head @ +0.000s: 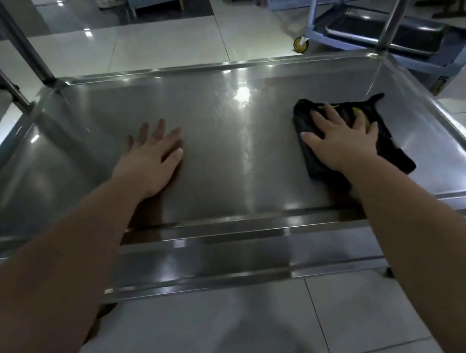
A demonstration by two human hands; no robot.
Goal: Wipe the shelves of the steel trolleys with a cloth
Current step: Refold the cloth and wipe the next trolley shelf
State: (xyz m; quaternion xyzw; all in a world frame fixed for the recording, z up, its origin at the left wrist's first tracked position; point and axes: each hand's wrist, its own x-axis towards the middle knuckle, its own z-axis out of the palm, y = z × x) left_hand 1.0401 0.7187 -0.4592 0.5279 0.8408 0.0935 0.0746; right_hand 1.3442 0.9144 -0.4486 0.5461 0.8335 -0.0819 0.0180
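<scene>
Person's L arm reaches in from lower left, R arm from lower right, both over a steel trolley shelf that fills the mid frame. left grip is released: fingers straight and spread, palm flat on bare steel left of ctr, holding nothing. right grip is also released, fingers straight and splayed, pressing down on the black cloth w/o curling round it. Cloth lies crumpled on the shelf at right of ctr, near the right rim but apart from it; a bit of yellow trim shows by the fingertips. Both grips well apart from each other. Steel posts rise from the shelf's far corners: one at upper left, one at upper right. Beyond, upper right of frame, stands a grey-blue trolley w/ a yellow caster and a dark tray on its low shelf. Pale tiled floor runs along the bottom and past the far rim.
</scene>
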